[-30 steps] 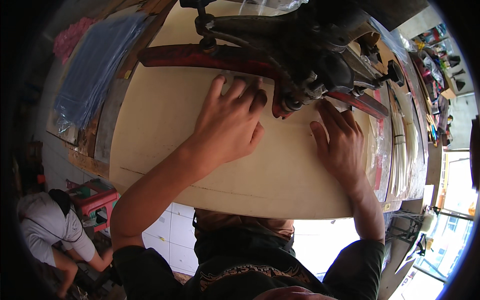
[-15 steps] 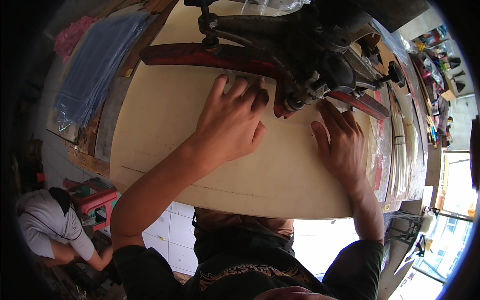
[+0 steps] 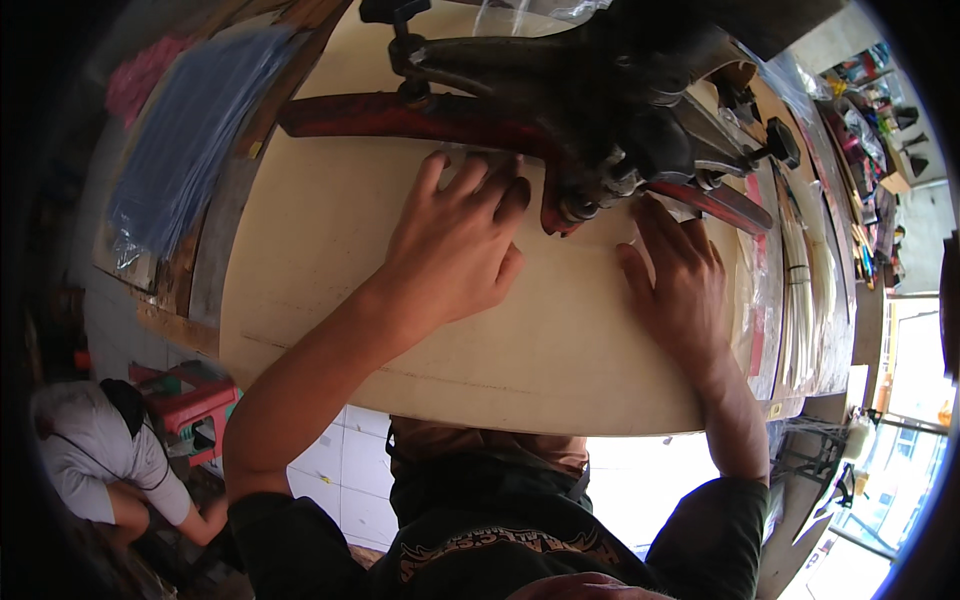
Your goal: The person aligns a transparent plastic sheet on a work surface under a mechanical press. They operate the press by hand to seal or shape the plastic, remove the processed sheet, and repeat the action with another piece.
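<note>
The left hand (image 3: 455, 240) rests unclenched on the bench (image 3: 560, 345), beside the red bar (image 3: 350, 117). The right hand (image 3: 682, 270) lies loosely spread.

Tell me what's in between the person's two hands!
In the head view, a bare cream surface lies between the left hand and right hand; farther up, a red pointed part sits between them.

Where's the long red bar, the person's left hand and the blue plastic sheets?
Long red bar (image 3: 455, 120): head view, its middle stretch.
Left hand (image 3: 455, 238): head view, its back.
Blue plastic sheets (image 3: 200, 140): head view, top surface.
</note>
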Motion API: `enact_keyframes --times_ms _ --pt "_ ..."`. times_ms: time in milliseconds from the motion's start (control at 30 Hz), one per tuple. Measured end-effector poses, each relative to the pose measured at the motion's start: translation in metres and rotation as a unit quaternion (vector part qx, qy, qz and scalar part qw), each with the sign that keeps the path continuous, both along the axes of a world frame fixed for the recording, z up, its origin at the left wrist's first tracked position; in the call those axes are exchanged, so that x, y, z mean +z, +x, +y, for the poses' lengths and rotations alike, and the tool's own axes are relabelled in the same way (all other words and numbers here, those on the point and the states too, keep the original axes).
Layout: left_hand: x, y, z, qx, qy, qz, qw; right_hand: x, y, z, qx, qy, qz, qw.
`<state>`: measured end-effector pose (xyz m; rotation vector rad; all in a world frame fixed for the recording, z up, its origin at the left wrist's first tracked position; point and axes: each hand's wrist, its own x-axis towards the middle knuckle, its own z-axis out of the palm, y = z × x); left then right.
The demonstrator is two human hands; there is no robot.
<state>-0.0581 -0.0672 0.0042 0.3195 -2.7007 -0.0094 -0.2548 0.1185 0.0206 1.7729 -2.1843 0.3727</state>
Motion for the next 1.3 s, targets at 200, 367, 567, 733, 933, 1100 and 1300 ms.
enact_keyframes --times_ms 200,367,567,733,933,1100,1300 --pt "-0.0008 0.0035 -0.0022 -0.018 0.010 0.020 1.000 -0.0050 0.0019 0.0008 -0.012 -0.015 -0.008 1.000" --pt "-0.0022 0.0020 -0.0035 -0.028 0.019 0.027 0.999 -0.0062 0.0004 0.0020 -0.009 -0.034 -0.007 0.999" --pt "-0.0014 0.0026 -0.0041 -0.031 0.015 0.028 0.999 -0.0066 0.0000 0.0028 0.007 -0.032 0.005 0.999" --pt "-0.0019 0.0024 -0.0060 -0.023 0.004 0.014 1.000 -0.0058 -0.0001 0.0024 0.013 -0.023 0.017 1.000" --pt "-0.0013 0.0018 -0.0045 -0.034 0.018 0.024 0.999 -0.0049 -0.0003 0.0014 0.013 -0.016 0.027 0.999" --pt "-0.0043 0.0024 -0.0042 -0.022 0.009 0.023 0.999 -0.0063 -0.0009 -0.0001 0.010 -0.010 0.023 1.000" --pt "-0.0036 0.0030 -0.0031 -0.027 0.017 0.022 0.999 -0.0048 -0.0026 -0.0011 0.009 -0.002 0.025 1.000"
